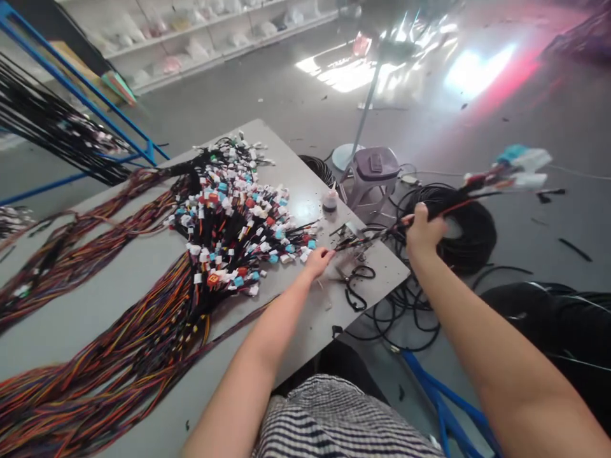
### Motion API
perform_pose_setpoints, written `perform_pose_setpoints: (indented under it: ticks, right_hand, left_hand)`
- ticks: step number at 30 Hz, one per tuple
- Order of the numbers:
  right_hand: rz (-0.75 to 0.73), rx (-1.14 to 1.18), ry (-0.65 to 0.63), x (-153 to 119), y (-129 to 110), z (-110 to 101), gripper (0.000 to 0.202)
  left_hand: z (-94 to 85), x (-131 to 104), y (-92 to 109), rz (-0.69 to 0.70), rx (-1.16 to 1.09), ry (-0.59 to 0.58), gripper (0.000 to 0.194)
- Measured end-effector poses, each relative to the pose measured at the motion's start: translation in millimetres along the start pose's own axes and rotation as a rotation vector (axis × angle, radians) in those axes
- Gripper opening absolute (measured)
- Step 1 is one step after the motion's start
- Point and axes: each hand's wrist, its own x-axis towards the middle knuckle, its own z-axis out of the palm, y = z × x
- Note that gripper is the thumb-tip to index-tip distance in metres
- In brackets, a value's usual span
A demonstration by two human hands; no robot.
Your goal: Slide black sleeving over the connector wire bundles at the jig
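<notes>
A wire harness (451, 203) stretches between my hands over the table corner. My right hand (424, 234) is wrapped round its dark bundle, out past the table edge. White and light-blue connectors (522, 162) hang out beyond that hand, slightly blurred. At the table, my left hand (319, 261) has its fingers pinched at the near end of the same strand; the exact grip is small and partly hidden. Black-handled scissors (358, 289) lie just right of my left hand. To its left, a heap of harnesses ends in many white, blue and red connectors (238, 222).
Long wire bundles (119, 343) cover the left of the grey table (291, 343). A small bottle (329, 200) stands by the far edge. Beyond are a stool (377, 165) and coiled black tubing (470, 235) on the floor. A blue frame (439, 394) stands below right.
</notes>
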Motion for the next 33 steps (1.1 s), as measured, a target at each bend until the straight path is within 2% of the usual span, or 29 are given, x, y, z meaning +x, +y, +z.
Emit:
perform_pose_setpoints:
  ticks: [2,5,7,10,12,14,16,17,18,20,22,24,27,30,33]
  right_hand:
    - [-0.086,-0.139,-0.031,22.0,6.8,19.6,0.038]
    - [-0.107,-0.292,-0.093,53.0,11.7,43.7,0.041]
    - [-0.088,-0.377,-0.177,73.1,12.0,53.0,0.040]
    - [-0.091,-0.545,-0.316,80.7,12.3,52.7,0.037]
    - [-0.154,-0.632,-0.379,51.4,17.1,44.0,0.035]
    - [-0.232,-0.667,-0.511,-9.3,28.3,33.9,0.033]
    - [-0.238,-0.717,-0.849,-86.7,45.2,28.4,0.034]
    - [-0.200,-0.788,-1.016,-124.1,54.6,28.5,0.026]
    - [-0.174,-0.886,-1.113,-156.9,63.9,30.6,0.018]
    - [-0.153,-1.024,-1.202,-202.3,79.6,38.9,0.023]
    - [-0.163,-1.066,-1.221,-220.7,89.3,47.9,0.029]
    - [-0.151,-1.037,-1.230,-222.4,93.0,52.8,0.031]
    - [-0.046,-0.969,-1.200,-219.9,93.2,48.4,0.029]
    - [0.098,-0.840,-1.165,-220.9,96.2,29.8,0.025]
    - [0.282,-0.609,-1.109,-211.0,102.6,-4.7,0.022]
  left_hand:
    - [8.3,26.3,6.2,-0.153,-0.032,0.038,0.022]
    - [19.6,42.4,7.7,-0.363,-0.194,0.007,0.016]
    - [19.9,45.9,6.7,-0.402,-0.342,-0.040,0.021]
    - [10.8,52.3,6.9,-0.401,-0.557,-0.247,0.034]
    - [3.7,58.3,8.0,-0.414,-0.615,-0.399,0.030]
    - [-0.6,63.4,8.6,-0.421,-0.599,-0.459,0.024]
    - [-1.7,65.9,8.5,-0.424,-0.574,-0.450,0.023]
    - [-1.3,66.2,8.2,-0.424,-0.562,-0.438,0.024]
    - [-0.6,65.9,8.1,-0.424,-0.551,-0.428,0.024]
    - [0.6,64.4,8.8,-0.418,-0.536,-0.419,0.023]
    - [1.1,62.4,10.8,-0.413,-0.527,-0.413,0.020]
    - [0.8,60.6,13.8,-0.420,-0.513,-0.401,0.017]
    - [0.8,58.7,18.0,-0.440,-0.492,-0.372,0.010]
    - [2.8,56.8,20.2,-0.473,-0.495,-0.330,0.007]
    - [6.0,54.9,20.4,-0.497,-0.520,-0.275,0.007]
